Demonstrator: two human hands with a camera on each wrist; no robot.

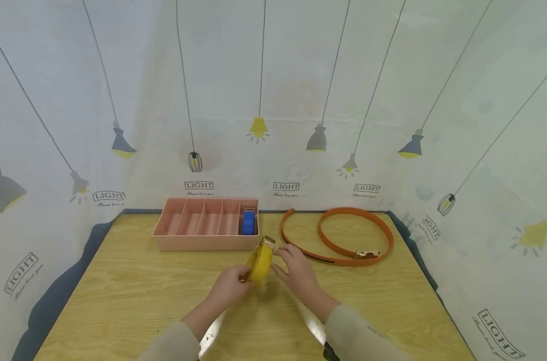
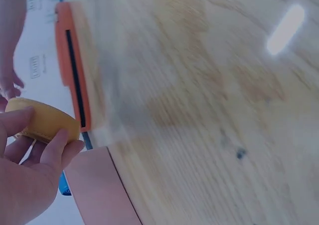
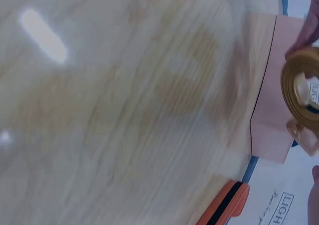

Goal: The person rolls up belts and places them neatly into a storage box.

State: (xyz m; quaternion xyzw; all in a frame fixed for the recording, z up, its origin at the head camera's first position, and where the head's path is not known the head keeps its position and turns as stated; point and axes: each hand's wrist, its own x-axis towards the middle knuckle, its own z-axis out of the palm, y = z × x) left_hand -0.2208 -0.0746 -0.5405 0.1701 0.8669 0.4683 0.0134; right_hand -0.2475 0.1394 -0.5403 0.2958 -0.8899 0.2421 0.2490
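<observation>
A yellow belt (image 1: 260, 266), wound into a coil with a metal buckle at its upper end, is held above the table by my left hand (image 1: 228, 287). In the left wrist view, thumb and fingers of that hand grip the coil (image 2: 50, 121) across its width. My right hand (image 1: 299, 273) is just right of the coil, fingers loosely bent near the buckle. The right wrist view shows a fingertip of the right hand (image 3: 315, 174) apart from the coil (image 3: 290, 88); most of that hand is out of frame there.
Behind the hands stands a pink divided box (image 1: 205, 243), with a coiled blue belt (image 1: 248, 224) in its rightmost compartment. An orange belt (image 1: 387, 235) with a metal buckle lies loosely looped at the back right. Printed fabric (image 1: 282, 165) surrounds the wooden table (image 1: 133, 296).
</observation>
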